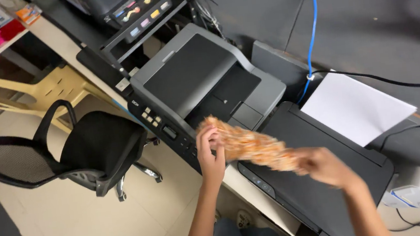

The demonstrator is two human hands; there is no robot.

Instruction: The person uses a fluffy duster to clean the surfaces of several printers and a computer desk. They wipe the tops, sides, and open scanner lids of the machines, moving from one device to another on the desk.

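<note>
- Left hand (pixel 210 152): raised in front of the grey printer (pixel 206 84), fingers curled closed around the near-left end of an orange-and-white patterned cloth (pixel 247 145); forearm rising from the lower edge of view.
- Right hand (pixel 323 165): blurred, closed on the opposite end of the cloth, to the right of the grey printer and over the black printer (pixel 327 173).
- Cloth: bunched into a band stretched between both hands, held in the air just above the two printers; whether it touches either lid cannot be told. As a judgement, the handling looks mid-way: cloth gripped, not laid down.
- White sheet (pixel 353 107): lying right of the grey printer, behind the black one.
- Black office chair (pixel 87 148): left of the grey printer, on the tiled floor.
- Blue cable (pixel 311 22): running away behind the grey printer.
</note>
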